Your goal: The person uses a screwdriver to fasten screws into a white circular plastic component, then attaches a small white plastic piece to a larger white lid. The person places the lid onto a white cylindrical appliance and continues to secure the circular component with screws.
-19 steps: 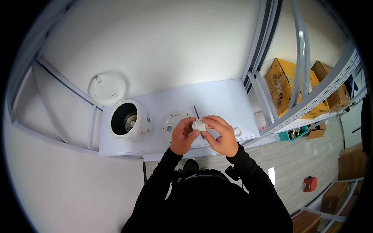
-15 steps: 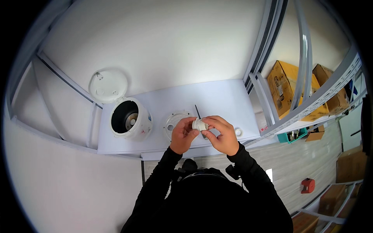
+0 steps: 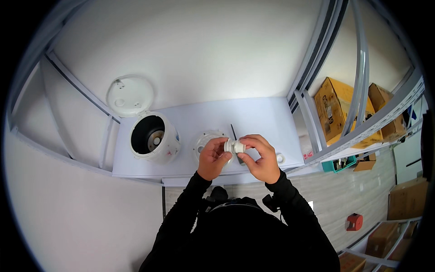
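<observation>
Between my hands, over the front of the table, is a small white ribbed plastic fitting (image 3: pixel 229 146). My left hand (image 3: pixel 213 157) grips its wider left part between thumb and fingers. A narrower white end piece (image 3: pixel 239 147) is pinched by my right hand (image 3: pixel 262 158); whether the two pieces are joined I cannot tell. Beneath my left hand lies a round white plate (image 3: pixel 199 141) with holes, partly covered. Just behind the fitting a thin dark rod (image 3: pixel 233 131), like a screwdriver shaft, points away from me. A small white ring (image 3: pixel 281 158) rests right of my right hand.
At the table's left stands a white rice cooker (image 3: pixel 168 144), its lid (image 3: pixel 130 96) swung open and its inside dark. Metal shelf posts (image 3: pixel 308 120) flank the right side, with a yellow carton (image 3: pixel 334 109) beyond. On the floor are a teal bin (image 3: pixel 337 164) and a red stool (image 3: pixel 354 222).
My right hand has shifted slightly right, and a clearer narrowing shows between the fitting's two parts. The whole view has shifted a little.
</observation>
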{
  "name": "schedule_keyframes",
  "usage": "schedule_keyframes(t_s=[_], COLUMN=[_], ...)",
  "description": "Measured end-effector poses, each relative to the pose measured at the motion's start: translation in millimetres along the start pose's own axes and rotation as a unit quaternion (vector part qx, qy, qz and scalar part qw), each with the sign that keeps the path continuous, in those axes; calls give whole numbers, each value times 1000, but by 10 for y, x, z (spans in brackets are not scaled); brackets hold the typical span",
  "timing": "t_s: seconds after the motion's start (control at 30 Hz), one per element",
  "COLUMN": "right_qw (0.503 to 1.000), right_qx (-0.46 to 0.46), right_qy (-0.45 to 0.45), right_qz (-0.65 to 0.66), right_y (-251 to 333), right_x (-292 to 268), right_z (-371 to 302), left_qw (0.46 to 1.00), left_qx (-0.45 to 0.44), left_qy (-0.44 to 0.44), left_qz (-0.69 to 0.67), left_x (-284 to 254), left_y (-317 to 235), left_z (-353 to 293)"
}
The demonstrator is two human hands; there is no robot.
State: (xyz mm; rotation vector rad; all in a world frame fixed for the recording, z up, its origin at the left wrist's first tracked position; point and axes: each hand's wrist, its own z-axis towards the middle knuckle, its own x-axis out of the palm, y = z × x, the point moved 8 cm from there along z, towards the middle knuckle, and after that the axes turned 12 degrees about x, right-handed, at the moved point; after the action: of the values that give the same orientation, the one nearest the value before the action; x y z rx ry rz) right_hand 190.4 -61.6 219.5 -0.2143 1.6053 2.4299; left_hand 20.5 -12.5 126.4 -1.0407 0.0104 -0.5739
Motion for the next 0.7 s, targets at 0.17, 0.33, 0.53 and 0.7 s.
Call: schedule_keyframes(t_s=[0.17, 0.33, 0.53, 0.7], right_qw=[1000, 999, 999, 999], right_qx=[-9, -27, -18, -5], right_qy=[-1, -8, -8, -12], right_qz=[-2, -29, -50, -52], right_y=[-7, 21, 71, 55], right_x=[-8, -70, -173, -261], right_z=[-48, -72, -96, -144], left_qw=[1000, 1000, 999, 998], left_qx=[9, 12, 3, 20], left_qy=[-4, 12, 41, 52], left_qz=[-12, -4, -1, 10], left_x=[76, 136, 266, 383], left_y=[-15, 10, 2, -16], left_z=[19, 51, 97, 140])
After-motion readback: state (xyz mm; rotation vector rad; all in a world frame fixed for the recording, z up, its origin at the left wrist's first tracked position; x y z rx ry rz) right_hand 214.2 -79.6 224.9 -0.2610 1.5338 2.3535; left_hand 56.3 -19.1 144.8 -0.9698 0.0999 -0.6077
